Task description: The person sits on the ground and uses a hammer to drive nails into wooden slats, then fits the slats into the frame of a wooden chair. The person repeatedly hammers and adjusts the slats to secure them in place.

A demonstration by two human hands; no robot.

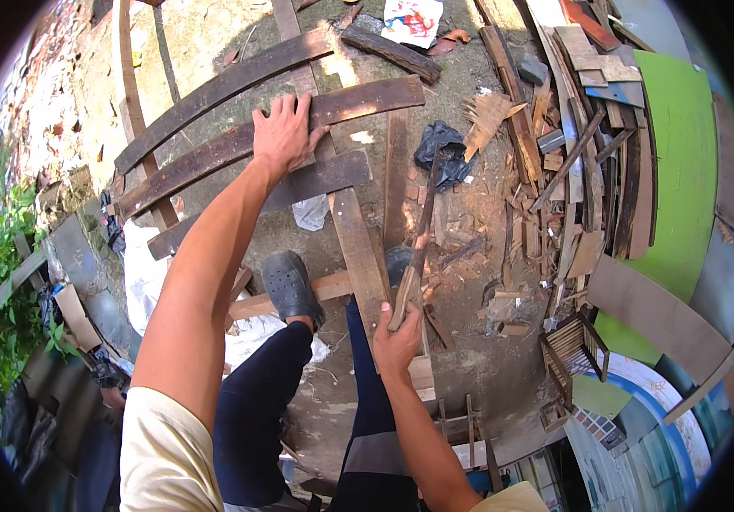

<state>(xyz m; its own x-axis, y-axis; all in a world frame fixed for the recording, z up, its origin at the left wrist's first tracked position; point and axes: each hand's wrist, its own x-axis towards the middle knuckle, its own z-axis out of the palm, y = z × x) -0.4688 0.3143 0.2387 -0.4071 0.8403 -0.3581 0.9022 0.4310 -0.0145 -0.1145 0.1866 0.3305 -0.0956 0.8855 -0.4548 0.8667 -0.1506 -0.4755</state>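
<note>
Several dark planks lie across two longer boards, like rungs on a frame. My left hand (282,136) rests on the middle dark plank (358,100), its fingers spread toward the far edge. Another dark plank (230,77) lies beyond it, and a shorter plank (320,181) lies nearer. The right-hand long board (357,247) runs from under these planks toward me. Beside its near part, my right hand (398,337) is closed round the near end of a long narrow wooden stick (418,247). The stick's dark far end reaches a crumpled black plastic bag (448,149).
My shoe (288,286) stands between the frame's long boards, by a pale crosswise board (329,287). Scrap wood (589,162) is heaped at the right, beside a green panel (674,154). Broken brick pieces (461,264) litter the ground. White sacking (141,273) lies left.
</note>
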